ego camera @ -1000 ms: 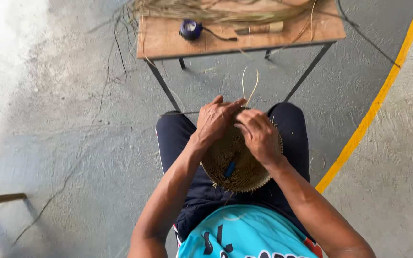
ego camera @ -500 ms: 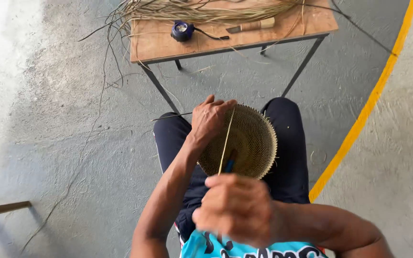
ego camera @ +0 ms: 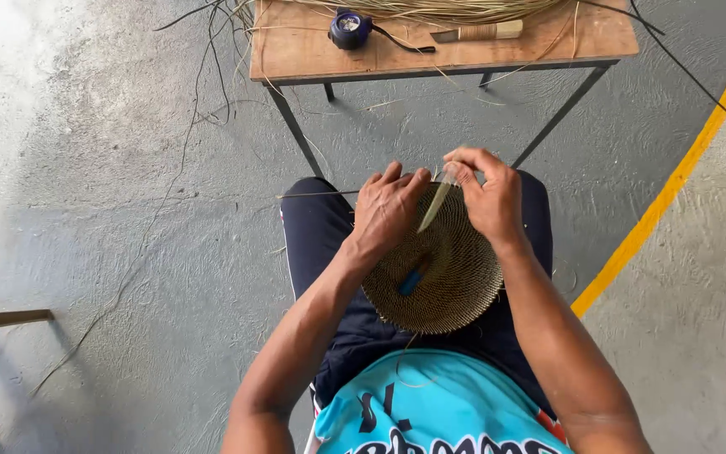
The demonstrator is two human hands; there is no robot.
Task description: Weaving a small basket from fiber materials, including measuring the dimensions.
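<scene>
A pale flat strand (ego camera: 435, 204) is pinched in the grip of the right hand (ego camera: 487, 195) — above a round woven basket (ego camera: 439, 273) kept on the lap. The basket's far rim is clasped by the left hand (ego camera: 388, 208). Beyond, on the wooden counter (ego camera: 296, 50), a round dark-blue tape measure (ego camera: 349, 27) and a knife (ego camera: 476, 33) are seen — a yellow floor line (ego camera: 674, 181) at right.

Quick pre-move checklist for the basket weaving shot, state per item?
1. Left hand steadies the woven basket at its far rim: ok.
2. Right hand pinches the pale strand at its top end: ok.
3. Basket rests on the lap, round side up: ok.
4. Strand tip threaded into the weave: cannot tell.
5. Blue piece lies on the basket, untouched by either hand: ok.
6. Knife lies on the wooden table, away from both hands: ok.
</scene>
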